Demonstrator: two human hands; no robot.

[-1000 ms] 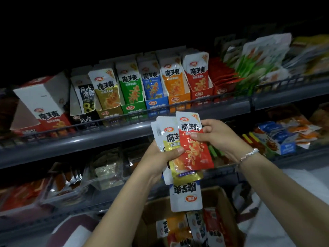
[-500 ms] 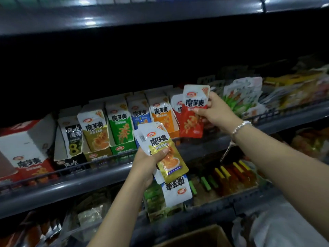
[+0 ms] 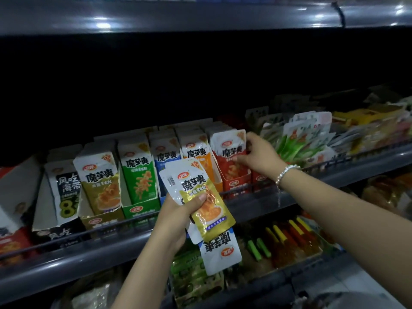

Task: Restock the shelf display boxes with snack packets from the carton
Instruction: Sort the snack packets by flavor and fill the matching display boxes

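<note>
My left hand [image 3: 180, 214] grips a fan of snack packets in front of the shelf: a gold packet [image 3: 204, 197] on top, a white one [image 3: 219, 249] hanging upside down beneath. My right hand [image 3: 259, 156] holds a red packet [image 3: 229, 157] by its right edge; the packet stands in the red display box [image 3: 237, 182] on the middle shelf. To the left stand the orange box [image 3: 199, 155], blue box [image 3: 165, 155], green box [image 3: 139, 175] and gold box [image 3: 100, 186], each showing packets. The carton is out of view.
A black seaweed box [image 3: 64, 190] and a red-and-white box [image 3: 13, 219] stand at the shelf's left. Loose green and white packets [image 3: 303, 139] pile to the right. A wire rail [image 3: 245, 192] runs along the shelf front. The lower shelf [image 3: 278, 239] holds coloured snacks.
The view rose from the carton to the shelf. My right hand took the red packet off the fan, carried it up and right, and set it into the red box.
</note>
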